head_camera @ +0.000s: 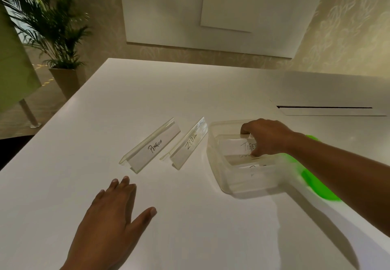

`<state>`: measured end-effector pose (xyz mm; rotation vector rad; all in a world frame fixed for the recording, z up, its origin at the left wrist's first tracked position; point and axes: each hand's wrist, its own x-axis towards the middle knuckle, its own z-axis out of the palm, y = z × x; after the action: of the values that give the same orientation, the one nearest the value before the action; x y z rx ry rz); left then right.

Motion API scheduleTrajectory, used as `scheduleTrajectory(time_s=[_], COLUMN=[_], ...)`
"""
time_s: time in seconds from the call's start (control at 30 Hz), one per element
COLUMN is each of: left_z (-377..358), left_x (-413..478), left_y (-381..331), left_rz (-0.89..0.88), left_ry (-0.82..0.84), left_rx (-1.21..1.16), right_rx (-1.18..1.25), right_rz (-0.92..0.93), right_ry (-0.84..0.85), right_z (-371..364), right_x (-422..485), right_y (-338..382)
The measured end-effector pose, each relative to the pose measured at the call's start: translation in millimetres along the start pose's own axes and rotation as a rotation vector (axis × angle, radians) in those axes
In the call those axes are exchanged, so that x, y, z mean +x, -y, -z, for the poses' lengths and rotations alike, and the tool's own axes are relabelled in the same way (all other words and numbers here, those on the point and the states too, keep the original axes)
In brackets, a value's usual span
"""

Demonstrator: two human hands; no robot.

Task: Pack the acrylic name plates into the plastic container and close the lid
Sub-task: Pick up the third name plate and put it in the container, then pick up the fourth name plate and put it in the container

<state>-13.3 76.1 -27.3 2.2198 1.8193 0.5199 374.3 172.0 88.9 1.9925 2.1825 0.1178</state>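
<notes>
The right hand (268, 136) is down in the clear plastic container (242, 187), fingers and thumb curled round the plate marked TIGER (234, 145), which lies above at least one other plate inside. The risk here is a poor fit: the plates are long, stiff, folded strips, and if this one settles crooked or rides up on those beneath, it could stand proud of the rim and keep the green lid (320, 187), lying on the desk (190, 227) under that forearm, from shutting. Smooth acrylic on smooth acrylic may also slide or scuff, and the light container, held by nothing, could skid if pushed sideways. The PENGUIN plate (152, 145) and the ZEBRA plate (187, 143) stand side by side on the desk, just left of the container, each a glossy see-through tent shape with a white paper slip. The left hand (114, 212) is spread flat, fingers straight, low over the matte white desk near them, holding nothing
</notes>
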Motion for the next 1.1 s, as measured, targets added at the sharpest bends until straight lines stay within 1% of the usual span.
scheduleTrajectory(time_s=[0.3,0.43,0.5,0.6,0.73,0.8,0.87,0.93,1.0,1.03,1.1], left_z=[1.7,2.6,2.7,2.5,1.8,1.7,2.5,2.6,3.8,4.1,5.0], left_x=[-0.4,-0.7,-0.7,-0.7,-0.8,-1.7,-3.0,-2.9,-3.6,-3.2,-1.9], left_y=[-1.3,-2.2,-2.5,-2.2,0.5,0.8,0.8,-1.8,-2.3,-2.4,-1.4], left_rz=[-0.005,-0.003,-0.004,-0.008,-0.010,-0.003,0.000,-0.004,0.002,0.006,0.017], left_ry=[-0.002,-0.001,0.002,0.006,0.003,-0.007,-0.020,-0.027,-0.023,-0.021,-0.019], left_rx=[0.007,0.002,0.005,0.014,0.008,0.005,0.001,-0.004,-0.005,-0.011,-0.037], right_rx=[0.023,0.131,0.203,0.307,0.499,0.565,0.614,0.652,0.688,0.698,0.703], right_rz=[0.057,0.058,0.067,0.084,0.141,0.228,0.353,0.436,0.469,0.472,0.443], right_ry=[0.086,0.114,0.086,-0.073,-0.394,-0.576,-0.729,-0.809,-0.759,-0.682,-0.450], right_z=[-8.7,-5.0,1.3,19.7,46.4,54.5,54.5,42.3,17.2,2.2,-28.4], right_x=[13.1,12.2,8.7,-1.0,-29.1,-51.0,-75.3,-97.7,-113.0,-117.9,-120.3], right_y=[4.7,0.3,-0.4,4.7,36.1,60.8,88.0,113.5,140.1,151.1,166.1])
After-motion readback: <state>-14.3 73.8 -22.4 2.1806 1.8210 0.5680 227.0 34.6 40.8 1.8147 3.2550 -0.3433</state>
